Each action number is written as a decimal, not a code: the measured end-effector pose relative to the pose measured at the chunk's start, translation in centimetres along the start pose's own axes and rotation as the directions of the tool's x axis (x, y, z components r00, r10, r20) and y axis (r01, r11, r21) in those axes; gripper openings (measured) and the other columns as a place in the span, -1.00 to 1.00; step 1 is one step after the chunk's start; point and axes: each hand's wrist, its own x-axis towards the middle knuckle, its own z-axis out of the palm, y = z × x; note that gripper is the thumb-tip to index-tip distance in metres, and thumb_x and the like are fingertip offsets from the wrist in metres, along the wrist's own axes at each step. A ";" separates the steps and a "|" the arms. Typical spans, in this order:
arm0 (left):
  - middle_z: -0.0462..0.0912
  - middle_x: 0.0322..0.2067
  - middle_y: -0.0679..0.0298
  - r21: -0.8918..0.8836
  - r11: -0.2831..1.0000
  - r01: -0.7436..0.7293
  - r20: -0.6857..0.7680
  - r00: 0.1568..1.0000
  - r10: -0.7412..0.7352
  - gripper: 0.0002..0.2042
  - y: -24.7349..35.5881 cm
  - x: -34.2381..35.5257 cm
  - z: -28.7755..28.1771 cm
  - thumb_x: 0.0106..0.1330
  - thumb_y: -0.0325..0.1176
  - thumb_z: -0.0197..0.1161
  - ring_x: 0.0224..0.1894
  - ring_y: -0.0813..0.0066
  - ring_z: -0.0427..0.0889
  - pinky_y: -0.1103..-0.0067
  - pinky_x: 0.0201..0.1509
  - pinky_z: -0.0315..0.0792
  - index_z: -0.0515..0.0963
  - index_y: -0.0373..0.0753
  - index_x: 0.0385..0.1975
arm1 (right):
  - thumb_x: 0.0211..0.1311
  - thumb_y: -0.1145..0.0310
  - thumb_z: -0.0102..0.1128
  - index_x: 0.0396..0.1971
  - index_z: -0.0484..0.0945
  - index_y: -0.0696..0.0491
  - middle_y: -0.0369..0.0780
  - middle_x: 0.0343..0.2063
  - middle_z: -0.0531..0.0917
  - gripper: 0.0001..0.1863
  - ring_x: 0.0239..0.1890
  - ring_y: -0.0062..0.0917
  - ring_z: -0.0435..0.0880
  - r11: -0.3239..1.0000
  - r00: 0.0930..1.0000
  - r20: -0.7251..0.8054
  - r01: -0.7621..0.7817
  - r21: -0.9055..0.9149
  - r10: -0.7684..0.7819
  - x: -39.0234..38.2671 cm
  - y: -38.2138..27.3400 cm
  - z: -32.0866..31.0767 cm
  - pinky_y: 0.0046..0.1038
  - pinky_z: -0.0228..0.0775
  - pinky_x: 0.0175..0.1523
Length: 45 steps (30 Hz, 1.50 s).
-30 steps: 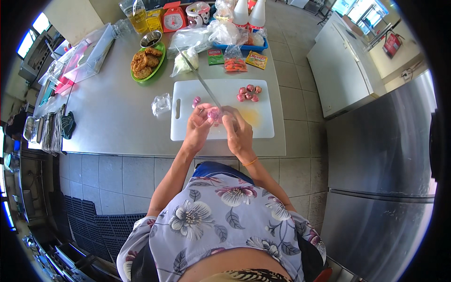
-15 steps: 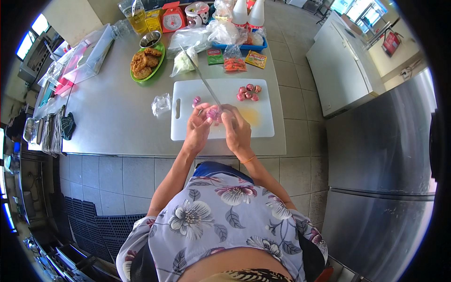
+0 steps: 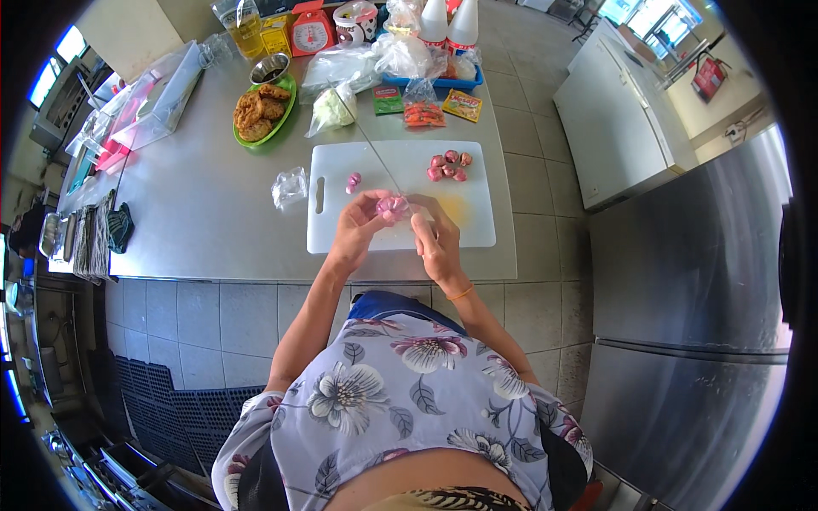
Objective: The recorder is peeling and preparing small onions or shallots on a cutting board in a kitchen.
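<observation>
My left hand holds a small bunch of pinkish-purple shallots low over the near middle of the white cutting board. Closed around the handle of a knife is my right hand, right beside the held shallots. The long thin blade points away and to the left, seen almost edge-on. A purple shallot lies on the board beyond my left hand. Several reddish unpeeled shallots sit in a pile at the board's far right. A yellowish stain marks the board near my right hand.
Left of the board lies a crumpled clear plastic bag. Beyond it are a green plate of fried food, bagged cabbage, bagged carrots, sachets, a red scale and bottles. A steel fridge stands at the right.
My right hand has shifted slightly right and turned, tilting the knife so its blade looks thinner. More of the shallots in my left hand shows.
</observation>
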 end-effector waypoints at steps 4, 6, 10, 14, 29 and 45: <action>0.49 -0.21 0.30 0.026 0.998 -0.062 -0.022 0.998 0.062 -0.66 -0.2 0.2 0.1 0.12 -0.63 0.18 -0.14 0.54 0.49 0.57 -0.03 0.39 0.35 -0.26 -0.09 | 0.26 0.22 -0.01 0.06 0.31 0.06 -0.34 -0.57 0.47 -0.59 -0.75 -0.77 0.29 0.971 0.984 0.142 -0.135 0.197 0.108 0.1 -0.4 -0.6 -0.67 0.11 -0.64; 0.52 -0.20 0.26 0.019 0.998 -0.064 -0.055 0.996 0.065 -0.66 -0.3 0.2 0.3 0.09 -0.64 0.20 -0.15 0.54 0.50 0.57 -0.08 0.41 0.37 -0.28 -0.11 | 0.26 0.22 -0.01 0.10 0.25 0.04 -0.37 -0.64 0.43 -0.56 -0.76 -0.78 0.25 0.956 0.960 0.244 -0.194 0.221 0.139 0.1 -0.4 -0.7 -0.66 0.08 -0.67; 0.57 -0.18 0.18 0.091 0.994 -0.067 -0.103 0.992 0.076 -0.66 -0.2 0.3 0.2 0.06 -0.63 0.23 -0.20 0.53 0.54 0.58 -0.14 0.45 0.39 -0.31 -0.14 | 0.25 0.20 -0.01 0.08 0.28 0.01 -0.37 -0.72 0.42 -0.57 -0.78 -0.74 0.26 0.989 0.974 0.189 -0.135 0.053 0.123 -0.1 -0.5 -0.2 -0.63 0.10 -0.64; 0.57 -0.20 0.13 0.085 0.993 -0.084 -0.108 0.990 0.093 -0.67 1.1 0.1 0.4 0.05 -0.64 0.24 -0.26 0.51 0.56 0.57 -0.18 0.47 0.39 -0.35 -0.15 | 0.23 0.17 -0.01 0.02 0.36 -0.01 -0.33 -0.78 0.44 -0.61 -0.76 -0.68 0.29 0.987 0.985 0.151 -0.059 -0.153 0.082 -0.1 -0.7 -0.2 -0.57 0.12 -0.57; 0.54 -0.28 0.13 0.209 0.952 -0.223 -0.124 0.960 0.252 -0.51 0.6 -0.3 0.8 -0.01 -0.67 0.30 -0.22 0.49 0.55 0.60 -0.05 0.44 0.25 -0.35 -0.07 | 0.26 0.18 -0.02 -0.07 0.46 0.07 -0.24 -0.53 0.58 -0.65 -0.55 -0.68 0.49 0.994 0.995 -0.031 -0.097 -0.058 0.096 -0.4 -0.8 1.3 -0.61 0.30 -0.42; 0.55 -0.26 0.23 -0.095 0.994 -0.050 -0.117 0.992 0.039 -0.77 -0.3 0.2 0.3 0.26 -0.44 0.09 -0.23 0.50 0.52 0.55 -0.15 0.37 0.42 -0.34 -0.11 | 0.28 0.26 -0.03 -0.06 0.46 0.08 -0.39 -0.55 0.51 -0.69 -0.59 -0.83 0.36 0.974 0.981 0.176 -0.116 0.195 0.082 0.8 -1.3 0.0 -0.76 0.12 -0.58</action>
